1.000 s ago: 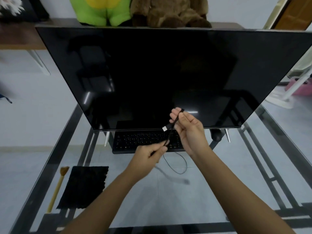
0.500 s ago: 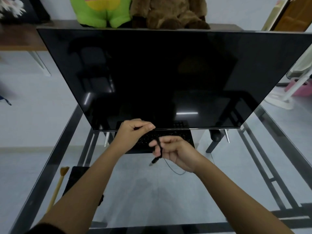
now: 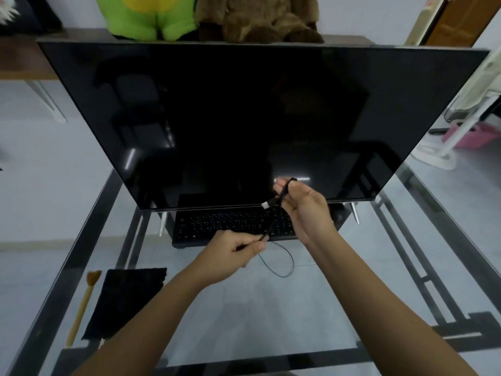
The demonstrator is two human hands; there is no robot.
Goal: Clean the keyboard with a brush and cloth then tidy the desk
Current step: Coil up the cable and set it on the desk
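A black keyboard (image 3: pixel 230 223) lies on the glass desk (image 3: pixel 271 308) under the front edge of a large dark monitor (image 3: pixel 244 123). Its thin black cable (image 3: pixel 284 267) loops on the glass in front of it. My right hand (image 3: pixel 306 210) is raised before the screen and holds coiled turns of the cable, the silver USB plug (image 3: pixel 267 204) sticking out to the left. My left hand (image 3: pixel 233 251) pinches the cable lower down, near the keyboard's front edge. A wooden-handled brush (image 3: pixel 84 302) and a black cloth (image 3: pixel 124 302) lie at the desk's front left.
The monitor's metal feet (image 3: pixel 162 223) stand either side of the keyboard. Plush toys (image 3: pixel 206 17) sit on a shelf behind the screen. A pink basket (image 3: pixel 477 137) and white stand are on the floor at right. The desk's dark metal frame (image 3: pixel 76 253) shows through the glass.
My right hand has risen back up before the screen with the coil. My left hand has dropped from the monitor's edge to pinch the cable below, winding another turn.
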